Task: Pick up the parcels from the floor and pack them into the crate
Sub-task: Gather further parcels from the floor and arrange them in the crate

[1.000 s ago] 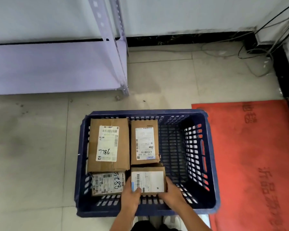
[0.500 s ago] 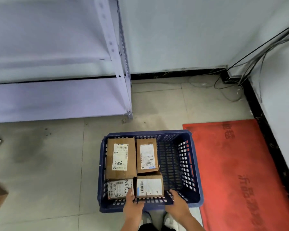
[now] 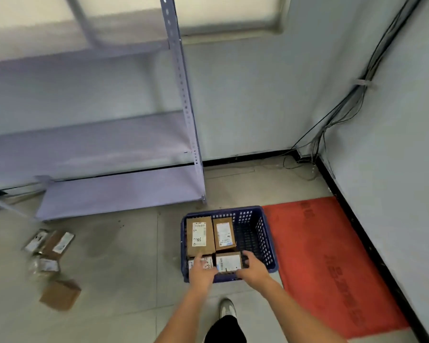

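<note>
The person has risen since a second ago, and both hands have lifted off the near-right parcel (image 3: 228, 262) in the crate (image 3: 265, 233). Left hand (image 3: 201, 273) and right hand (image 3: 254, 267) hover loosely spread, holding nothing. Four parcels fill the crate's left half; loose parcels (image 3: 50, 253) remain on the floor. Risk: careless stacking could topple them.

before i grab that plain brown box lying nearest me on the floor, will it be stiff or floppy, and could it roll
The brown box looks like stiff cardboard with flat faces and square corners, so it should hold its shape and not roll. It is small, probably light. The frame is blurred there, so damage cannot be ruled out.
</note>
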